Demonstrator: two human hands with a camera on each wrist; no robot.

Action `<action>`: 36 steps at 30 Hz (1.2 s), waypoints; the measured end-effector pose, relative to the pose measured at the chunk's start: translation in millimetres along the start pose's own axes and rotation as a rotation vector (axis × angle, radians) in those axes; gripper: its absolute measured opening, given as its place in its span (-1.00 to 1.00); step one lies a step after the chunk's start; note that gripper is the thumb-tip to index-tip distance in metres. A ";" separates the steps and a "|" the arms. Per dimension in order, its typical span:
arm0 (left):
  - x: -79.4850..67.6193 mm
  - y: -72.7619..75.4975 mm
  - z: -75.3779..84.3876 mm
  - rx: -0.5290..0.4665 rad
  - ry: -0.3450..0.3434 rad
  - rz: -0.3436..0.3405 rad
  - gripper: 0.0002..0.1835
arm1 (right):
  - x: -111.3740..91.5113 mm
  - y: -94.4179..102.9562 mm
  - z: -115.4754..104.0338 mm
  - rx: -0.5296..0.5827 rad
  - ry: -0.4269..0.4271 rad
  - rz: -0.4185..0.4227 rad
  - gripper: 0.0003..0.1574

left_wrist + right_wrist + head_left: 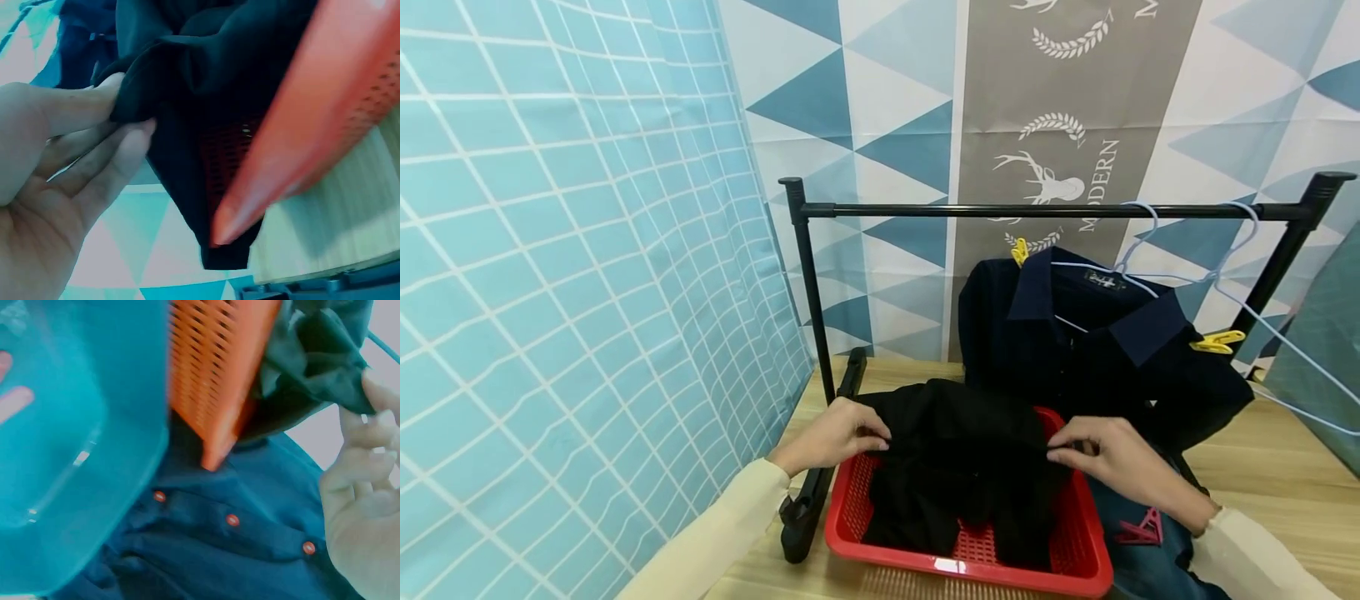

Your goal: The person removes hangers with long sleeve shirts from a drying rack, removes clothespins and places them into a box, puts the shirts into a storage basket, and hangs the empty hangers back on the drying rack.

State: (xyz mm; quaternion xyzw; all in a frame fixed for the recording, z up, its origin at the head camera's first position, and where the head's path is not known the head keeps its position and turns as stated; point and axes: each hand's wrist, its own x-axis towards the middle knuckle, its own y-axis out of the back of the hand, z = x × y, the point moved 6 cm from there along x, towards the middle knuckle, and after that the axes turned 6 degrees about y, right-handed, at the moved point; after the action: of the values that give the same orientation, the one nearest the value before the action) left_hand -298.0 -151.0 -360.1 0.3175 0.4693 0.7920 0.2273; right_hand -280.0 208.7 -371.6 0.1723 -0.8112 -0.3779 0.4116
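A black garment [955, 425] lies partly in a red perforated basket [887, 553], its upper part raised between both hands. My left hand [838, 433] pinches its left side above the basket's far left corner. On the other side, my right hand [1108, 458] pinches the garment's right edge. In the left wrist view, cloth [206, 69] folds between thumb and fingertips, and a narrow end hangs down past the basket rim [312, 106]. The right wrist view shows a corner of the cloth [331, 381] at the fingertips.
Behind the basket stands a black rack [925, 211]. A navy collared shirt [1022, 333] hangs there with yellow clothespins [1217, 342]; blue hangers [1138, 237] hook over the rail. A pink clothespin [1142, 527] lies on blue cloth [1120, 500]. A blue basin [81, 506] shows in the right wrist view.
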 end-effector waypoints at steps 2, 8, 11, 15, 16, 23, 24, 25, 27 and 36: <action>-3.2 -10.2 -2.3 0.007 -0.014 -0.071 -0.91 | -7.7 -13.9 1.3 0.065 0.011 -0.094 -0.89; -13.5 -38.9 -7.5 0.080 -0.020 -0.228 -0.94 | -23.8 -47.8 4.5 0.083 -0.006 -0.326 -0.93; -16.1 -48.5 -8.5 0.138 -0.023 -0.279 -0.93 | -25.9 -56.9 3.3 0.012 0.002 -0.357 -0.90; -14.6 -54.6 -10.0 0.174 -0.036 -0.306 -0.91 | -24.9 -63.8 0.2 -0.059 0.011 -0.384 -0.97; -13.6 -54.9 -11.2 0.166 -0.034 -0.309 -0.91 | -23.4 -64.5 -0.3 -0.062 0.007 -0.389 -0.95; -0.6 -28.9 -30.1 -0.024 0.029 -0.175 -0.92 | 3.9 -50.6 12.3 0.026 -0.109 -0.316 -0.69; 1.8 -22.4 -33.8 -0.042 0.043 -0.124 -0.92 | 9.3 -46.5 16.2 0.025 -0.120 -0.282 -0.70; 4.2 -16.1 -38.3 -0.050 0.068 -0.070 -0.92 | 14.9 -42.5 19.7 0.018 -0.128 -0.244 -0.73; 8.9 -5.9 -48.7 -0.051 0.133 0.032 -0.92 | 26.1 -36.1 28.7 -0.001 -0.165 -0.169 -0.82; 23.4 -5.6 -96.0 0.086 0.470 0.107 -0.69 | 57.9 -41.2 72.2 -0.056 -0.356 -0.138 -0.50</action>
State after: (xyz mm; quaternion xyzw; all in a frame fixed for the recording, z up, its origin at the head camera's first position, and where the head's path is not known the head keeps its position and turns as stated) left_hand -382.7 -190.6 -392.6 0.1580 0.5252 0.8343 0.0559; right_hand -373.8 181.6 -398.7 0.1468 -0.8466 -0.4522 0.2394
